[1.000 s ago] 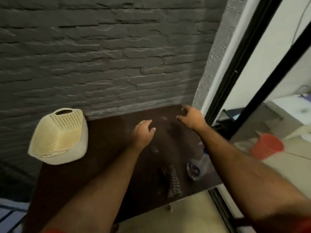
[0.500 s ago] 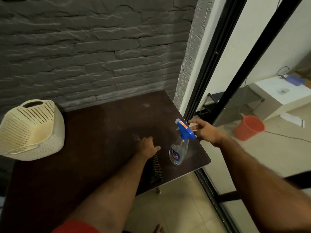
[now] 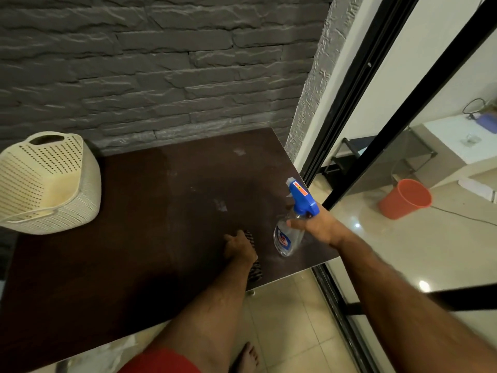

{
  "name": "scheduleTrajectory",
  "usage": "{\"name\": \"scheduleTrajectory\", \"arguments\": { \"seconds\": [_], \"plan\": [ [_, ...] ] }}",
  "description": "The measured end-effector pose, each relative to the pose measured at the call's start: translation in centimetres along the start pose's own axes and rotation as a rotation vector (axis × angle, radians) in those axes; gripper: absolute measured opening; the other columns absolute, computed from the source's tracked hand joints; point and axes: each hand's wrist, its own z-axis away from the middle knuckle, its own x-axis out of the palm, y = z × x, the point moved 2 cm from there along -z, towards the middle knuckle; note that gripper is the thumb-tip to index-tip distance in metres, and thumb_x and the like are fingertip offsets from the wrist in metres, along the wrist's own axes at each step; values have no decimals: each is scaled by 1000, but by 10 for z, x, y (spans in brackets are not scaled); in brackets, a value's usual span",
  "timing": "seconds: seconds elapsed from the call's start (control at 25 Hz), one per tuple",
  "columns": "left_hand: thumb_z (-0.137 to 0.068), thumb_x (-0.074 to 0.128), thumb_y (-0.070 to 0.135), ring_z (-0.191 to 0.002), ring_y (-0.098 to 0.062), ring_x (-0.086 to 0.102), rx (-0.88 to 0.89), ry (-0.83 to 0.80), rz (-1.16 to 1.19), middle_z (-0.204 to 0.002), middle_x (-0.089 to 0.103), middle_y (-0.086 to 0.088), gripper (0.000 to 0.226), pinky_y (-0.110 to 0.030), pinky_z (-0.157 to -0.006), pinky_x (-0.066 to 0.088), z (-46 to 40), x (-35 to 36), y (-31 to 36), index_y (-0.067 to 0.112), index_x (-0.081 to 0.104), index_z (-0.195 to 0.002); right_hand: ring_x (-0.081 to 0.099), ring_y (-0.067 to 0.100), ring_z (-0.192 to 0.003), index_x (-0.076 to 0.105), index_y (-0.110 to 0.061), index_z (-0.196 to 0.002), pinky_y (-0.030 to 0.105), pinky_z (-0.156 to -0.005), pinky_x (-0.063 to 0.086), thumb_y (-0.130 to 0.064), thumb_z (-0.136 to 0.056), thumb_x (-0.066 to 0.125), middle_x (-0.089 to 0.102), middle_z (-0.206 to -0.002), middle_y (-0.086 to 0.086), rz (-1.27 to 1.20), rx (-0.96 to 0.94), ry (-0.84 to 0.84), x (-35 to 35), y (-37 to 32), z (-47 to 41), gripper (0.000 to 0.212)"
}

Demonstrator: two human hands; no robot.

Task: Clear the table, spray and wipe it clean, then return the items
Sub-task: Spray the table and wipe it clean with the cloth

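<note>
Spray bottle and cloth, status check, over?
Right hand grips the spray bottle, upright at the table's right edge. Left hand rests on the cloth. Basket on the far left corner, clear of both.

Cloth [image 3: 255,269] mostly hidden under left hand [image 3: 240,247], only striped ends showing on the table [image 3: 134,238]; fingertips not visible, so grip on it cannot be told. Spray bottle [image 3: 289,232] neck covered by right hand [image 3: 320,226], label print too blurred to read. Basket [image 3: 48,184] at the table's far left cut by the frame edge, and table's near-left corner runs out of frame.
</note>
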Motion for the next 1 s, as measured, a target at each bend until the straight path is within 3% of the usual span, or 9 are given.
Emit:
{"name": "scheduleTrajectory", "arguments": {
  "seconds": [0.12,0.28,0.4,0.52,0.72,0.84,1.0],
  "plan": [
    [-80,74,21,-117,-34,51,-40,-55,177,-140,30,-19,68,-39,-93,50,2,-5,-4,23,36,-137,67,26,-95,54,-30,-108,45,-88,55,-18,-79,75,65,-105,10,-8,-1,21,1,-5,-2,38],
    [-78,74,10,-118,-28,51,-48,-143,464,-134,49,-16,64,-36,-93,47,-8,-39,-29,10,45,-135,61,10,-90,50,-40,-101,28,-81,50,-29,-82,72,61,-97,-6,-19,-33,94,11,-15,-10,31],
    [-83,62,13,-82,-24,57,-99,-210,787,-99,63,-15,27,-30,-68,47,-15,-79,-52,2,63,-108,56,9,-70,55,-30,-94,29,-70,48,-28,-84,71,58,-79,-3,-149,-74,227,25,-29,-28,19],
    [-88,49,23,-59,-23,51,-186,-243,1211,-74,56,-12,22,-28,-53,41,-25,-122,-84,5,58,-94,56,15,-63,56,-22,-93,30,-60,51,-19,-80,72,57,-76,5,-310,-7,144,51,-51,-59,20],
    [-93,49,39,-81,-25,65,-212,-192,1687,-99,64,-12,37,-33,-62,50,-60,-169,-139,10,59,-114,63,11,-55,55,-11,-105,26,-52,53,-12,-78,65,62,-79,7,-381,112,-86,104,-88,-116,28],
    [-86,63,50,-77,-19,65,-150,-55,1707,-105,66,-9,41,-28,-56,48,-90,-194,-163,18,60,-112,59,7,-47,56,-11,-92,23,-47,49,-9,-76,64,60,-68,4,-301,82,-95,129,-115,-163,18],
    [-84,70,40,-76,-21,65,-112,103,1696,-96,68,-9,35,-29,-56,51,-146,-222,-183,18,60,-110,57,8,-44,57,-12,-89,24,-45,48,-9,-76,65,59,-62,1,-227,75,-79,145,-138,-228,16]
  ]
}}
